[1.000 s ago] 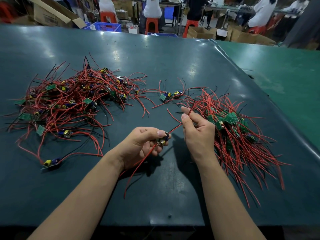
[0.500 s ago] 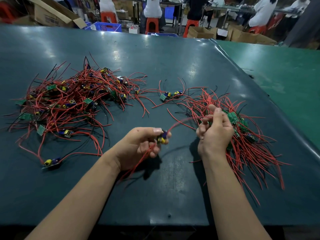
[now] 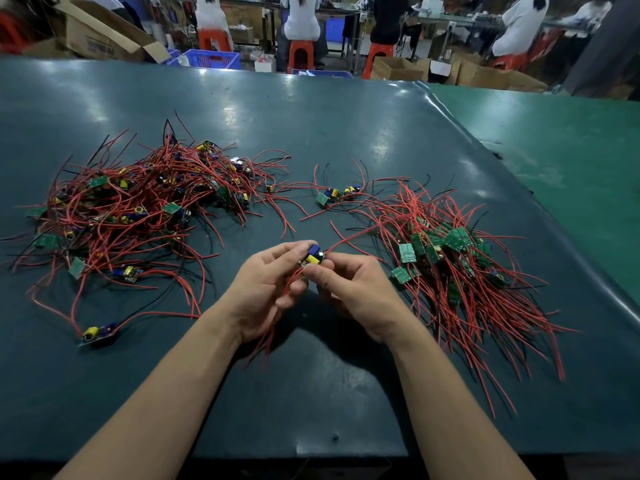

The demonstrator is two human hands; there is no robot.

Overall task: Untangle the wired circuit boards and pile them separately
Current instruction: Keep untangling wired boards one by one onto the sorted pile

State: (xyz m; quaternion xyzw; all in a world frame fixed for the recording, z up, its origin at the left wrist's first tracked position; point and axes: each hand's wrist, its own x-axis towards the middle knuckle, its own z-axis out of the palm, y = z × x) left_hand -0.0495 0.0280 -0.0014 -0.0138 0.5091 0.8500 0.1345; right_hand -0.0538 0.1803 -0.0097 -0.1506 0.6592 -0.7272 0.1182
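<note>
A small circuit board [image 3: 312,257] with yellow and blue parts and red wires is held above the table's middle. My left hand [image 3: 266,289] grips it from the left, and its wires trail down under the palm. My right hand [image 3: 353,289] pinches the same board from the right with thumb and fingers. One red wire runs from the board toward the sorted pile [image 3: 457,268] of green boards on the right. A tangled heap [image 3: 138,206] of boards and red and black wires lies on the left.
The dark green table [image 3: 311,112] meets a lighter green table [image 3: 571,150] on the right. Two loose boards [image 3: 334,195] lie between the piles; another board [image 3: 98,334] sits near the front left. Seated people, red stools and cardboard boxes stand behind.
My right hand let go of the red wire near the right pile and came left to the board. My left hand raised the board slightly.
</note>
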